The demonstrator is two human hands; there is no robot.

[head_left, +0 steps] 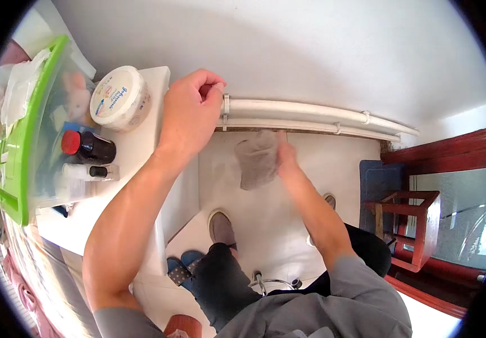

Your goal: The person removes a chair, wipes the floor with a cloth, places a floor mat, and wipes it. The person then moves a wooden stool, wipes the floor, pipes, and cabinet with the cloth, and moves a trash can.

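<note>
Grey shirt (305, 310) nearest, bottom edge. Right hand (288, 159): grip closed on grey-brown cloth (256, 162), above floor (277, 225), near wall pipes (294, 107). Left hand (191, 110) curled, narrow; can't tell whether it holds anything. Left side: white table (158, 90) crowded with tub (116, 98), red-capped bottle (96, 147), green-lidded bin (48, 169). Red stool (420, 231) well right. Dotted slippers (180, 273) beside leg.

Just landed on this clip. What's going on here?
A person holds a grey cloth in their right hand, over the pale floor. Their left hand is up by the near end of the white pipes, its fingers curled in; whether it grips anything is hard to tell. To the left, a round tub and a dark bottle stand or lie on a white tabletop, beside a green-lidded box.
</note>
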